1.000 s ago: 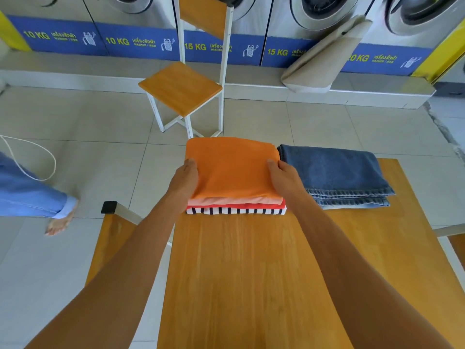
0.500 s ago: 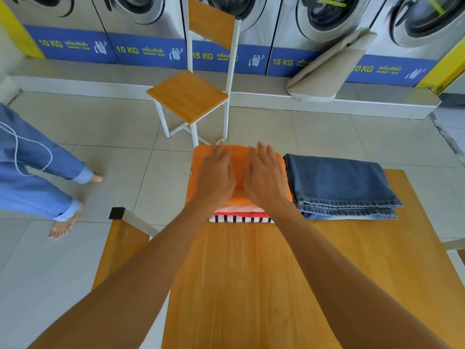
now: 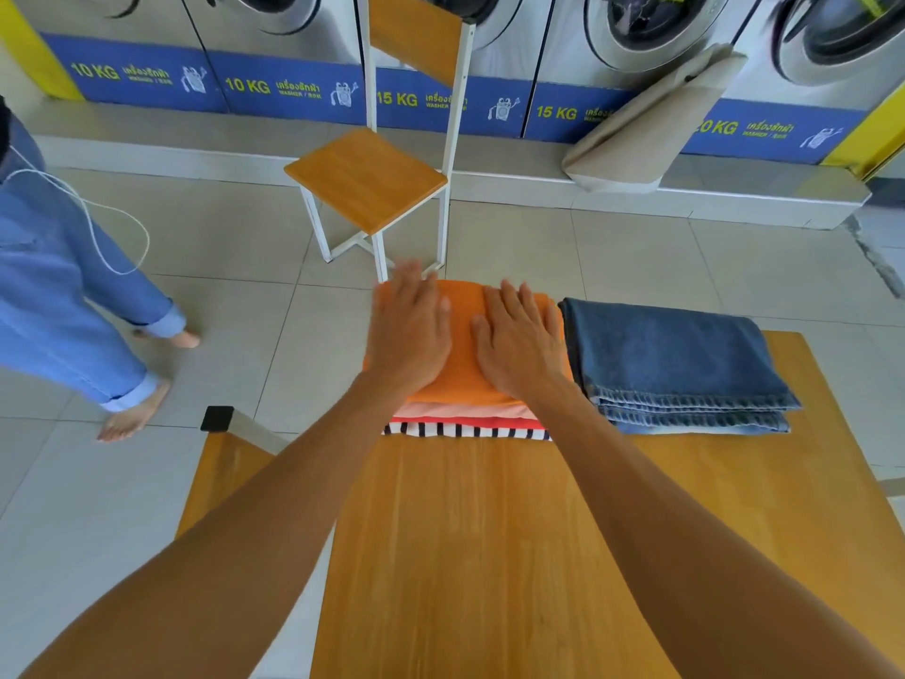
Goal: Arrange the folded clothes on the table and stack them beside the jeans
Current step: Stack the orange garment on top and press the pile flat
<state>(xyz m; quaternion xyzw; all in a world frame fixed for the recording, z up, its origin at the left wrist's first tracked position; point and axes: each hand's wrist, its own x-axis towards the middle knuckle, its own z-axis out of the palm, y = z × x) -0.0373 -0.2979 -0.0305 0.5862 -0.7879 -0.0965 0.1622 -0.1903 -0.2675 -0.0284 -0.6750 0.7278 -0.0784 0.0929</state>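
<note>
A stack of folded clothes sits at the far edge of the wooden table [image 3: 489, 556]: an orange piece [image 3: 463, 379] on top, a pink and a red layer under it, a black-and-white striped piece [image 3: 465, 430] at the bottom. Folded blue jeans [image 3: 676, 365] lie right beside the stack, on its right, touching it. My left hand [image 3: 409, 330] and my right hand [image 3: 519, 340] lie flat on the orange piece, palms down, fingers stretched out, holding nothing.
A wooden chair with a white frame [image 3: 367, 178] stands on the tiled floor just beyond the table. A person in blue trousers [image 3: 63, 286] walks barefoot at the left. Washing machines [image 3: 294, 41] line the back wall, with a beige bag [image 3: 646, 125] leaning there.
My hands left the sides of the stack and now lie flat on top of the orange piece. The person at the left has walked further into view.
</note>
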